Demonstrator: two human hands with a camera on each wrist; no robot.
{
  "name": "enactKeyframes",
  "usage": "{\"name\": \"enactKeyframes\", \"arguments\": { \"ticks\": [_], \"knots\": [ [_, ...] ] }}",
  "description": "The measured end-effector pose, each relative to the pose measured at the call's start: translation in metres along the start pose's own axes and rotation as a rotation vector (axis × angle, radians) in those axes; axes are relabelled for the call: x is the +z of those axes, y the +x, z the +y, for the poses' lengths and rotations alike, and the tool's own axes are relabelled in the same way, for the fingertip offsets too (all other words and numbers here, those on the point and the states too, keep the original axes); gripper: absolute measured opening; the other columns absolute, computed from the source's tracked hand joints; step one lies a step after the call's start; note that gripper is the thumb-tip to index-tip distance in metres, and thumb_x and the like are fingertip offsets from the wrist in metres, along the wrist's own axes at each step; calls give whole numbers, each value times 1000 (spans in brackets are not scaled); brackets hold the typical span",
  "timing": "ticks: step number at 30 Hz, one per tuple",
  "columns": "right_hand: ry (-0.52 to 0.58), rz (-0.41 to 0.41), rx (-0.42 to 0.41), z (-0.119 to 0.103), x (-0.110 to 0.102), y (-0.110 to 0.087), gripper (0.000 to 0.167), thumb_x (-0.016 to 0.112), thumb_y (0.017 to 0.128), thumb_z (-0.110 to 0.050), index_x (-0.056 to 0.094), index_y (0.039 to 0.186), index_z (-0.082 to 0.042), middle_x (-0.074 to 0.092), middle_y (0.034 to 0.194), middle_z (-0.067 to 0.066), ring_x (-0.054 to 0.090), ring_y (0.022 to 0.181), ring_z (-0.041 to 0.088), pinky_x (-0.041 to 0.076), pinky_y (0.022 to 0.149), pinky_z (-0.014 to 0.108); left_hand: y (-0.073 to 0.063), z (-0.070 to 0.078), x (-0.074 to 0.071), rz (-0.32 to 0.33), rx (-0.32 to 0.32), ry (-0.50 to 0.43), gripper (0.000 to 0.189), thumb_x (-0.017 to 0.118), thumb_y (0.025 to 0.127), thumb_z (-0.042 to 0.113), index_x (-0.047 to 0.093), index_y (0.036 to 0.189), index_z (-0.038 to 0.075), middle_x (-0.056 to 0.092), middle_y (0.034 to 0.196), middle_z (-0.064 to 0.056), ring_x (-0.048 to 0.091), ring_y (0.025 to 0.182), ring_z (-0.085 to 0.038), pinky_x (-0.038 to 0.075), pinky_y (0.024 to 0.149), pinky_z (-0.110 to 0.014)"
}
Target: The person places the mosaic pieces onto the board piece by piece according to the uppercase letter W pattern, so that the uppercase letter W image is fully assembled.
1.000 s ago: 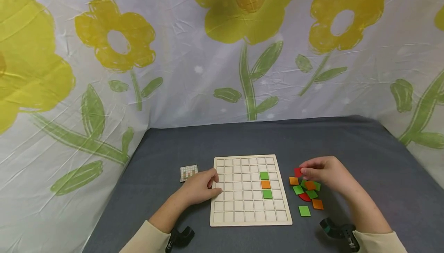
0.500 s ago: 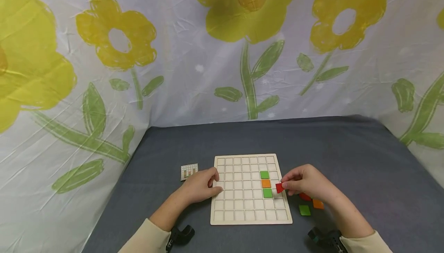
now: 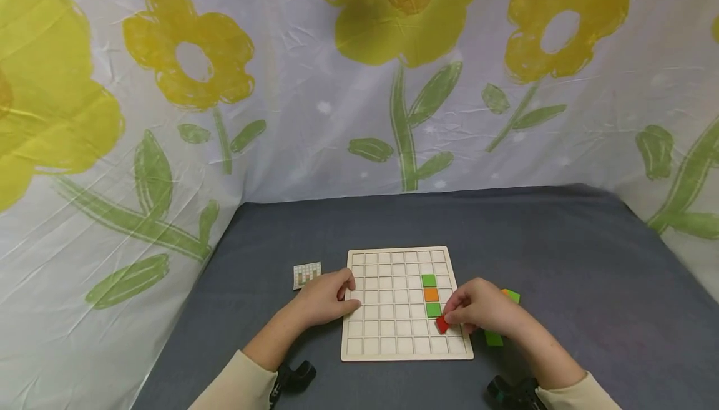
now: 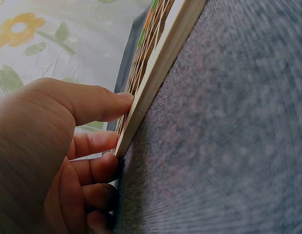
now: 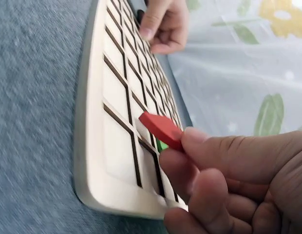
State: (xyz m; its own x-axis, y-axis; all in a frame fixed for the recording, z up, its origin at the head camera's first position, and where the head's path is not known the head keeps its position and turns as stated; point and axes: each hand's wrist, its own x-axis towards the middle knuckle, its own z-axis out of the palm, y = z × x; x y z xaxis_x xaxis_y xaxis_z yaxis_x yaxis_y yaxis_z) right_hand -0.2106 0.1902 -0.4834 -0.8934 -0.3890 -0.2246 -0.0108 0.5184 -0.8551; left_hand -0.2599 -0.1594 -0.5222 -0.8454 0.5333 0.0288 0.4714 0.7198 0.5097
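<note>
My right hand (image 3: 483,305) pinches a red tile (image 3: 442,325) between thumb and fingers, low over the right part of a pale wooden grid board (image 3: 407,356). In the right wrist view the tile (image 5: 163,129) is tilted above the squares, one end between the fingertips. In the board's column beside it lie a green tile (image 3: 429,281), an orange tile (image 3: 430,294) and another green tile (image 3: 433,309). My left hand (image 3: 326,297) rests on the board's left edge, thumb and index finger apart on the rim; the left wrist view shows the thumb (image 4: 104,103) over the wooden edge.
A small card (image 3: 306,274) printed with a grid lies left of the board, partly behind the left hand. Right of the board, loose tiles (image 3: 494,338) show from behind the right hand and forearm. A flowered cloth (image 3: 314,117) hangs behind the dark table (image 3: 292,226).
My right hand has carried the red tile from the loose tiles leftward and nearer, over the board's lower right part. The left hand keeps its place on the board's edge.
</note>
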Motion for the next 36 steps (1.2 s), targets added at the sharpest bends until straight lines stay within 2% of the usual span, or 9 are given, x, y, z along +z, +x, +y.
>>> {"name": "enactKeyframes", "arguments": {
  "ticks": [7,10,15,18,22,25,31,34,36],
  "knots": [
    [-94,63,76,-3,11,1,10,85,83,-10,75,80,-9,65,67,3,53,53,14,45,52,31,1,-1,0,-2,-9,7,21,75,92,31,59,99,19,48,69,8,39,54,-6,34,54,-28],
    [-121,84,75,-5,14,1,11,85,82,-11,75,78,-10,64,66,2,52,51,13,45,50,30,2,-1,1,-3,-9,7,21,75,92,31,59,99,19,48,69,8,40,55,-6,35,54,-28],
    [-182,103,20,-7,18,1,11,85,82,-11,75,77,-13,65,68,-3,52,51,13,44,49,29,1,-2,1,1,-8,9,21,75,92,31,59,100,19,48,69,8,40,55,-6,35,54,-28],
    [-241,106,-19,-7,19,1,12,86,80,-11,76,76,-16,66,69,-7,52,58,12,44,52,28,1,-2,1,4,-6,11,21,74,93,31,58,99,19,48,69,8,39,54,-6,35,54,-28],
    [-333,80,-81,-8,21,0,13,86,79,-11,76,77,-20,65,70,-13,53,68,10,44,59,28,0,-3,1,4,-6,14,21,74,93,31,58,100,19,47,69,9,38,54,-6,35,54,-28],
    [-390,55,-132,-9,21,0,16,85,80,-10,76,78,-23,66,72,-17,54,70,6,45,61,26,-1,-3,1,2,-5,13,21,74,93,32,58,100,19,47,69,9,39,55,-6,35,55,-28],
    [-393,72,-205,-10,12,-1,16,80,82,-7,77,82,-23,60,68,-17,49,66,3,42,57,24,-1,-2,-1,-2,-3,13,21,73,94,32,58,100,19,48,70,9,39,55,-6,36,55,-28],
    [-359,97,-220,-10,3,-4,11,78,87,-11,76,85,-22,55,64,-13,47,61,4,41,56,24,-2,4,-1,0,-14,66,21,74,94,32,59,101,18,47,70,9,41,56,-6,37,55,-29],
    [-339,110,-225,-10,-5,-6,6,78,91,-16,75,87,-20,54,65,-11,46,59,5,41,55,25,-3,14,0,14,-21,171,20,73,94,31,60,98,16,47,69,8,43,56,-8,39,54,-30]
  ]
}}
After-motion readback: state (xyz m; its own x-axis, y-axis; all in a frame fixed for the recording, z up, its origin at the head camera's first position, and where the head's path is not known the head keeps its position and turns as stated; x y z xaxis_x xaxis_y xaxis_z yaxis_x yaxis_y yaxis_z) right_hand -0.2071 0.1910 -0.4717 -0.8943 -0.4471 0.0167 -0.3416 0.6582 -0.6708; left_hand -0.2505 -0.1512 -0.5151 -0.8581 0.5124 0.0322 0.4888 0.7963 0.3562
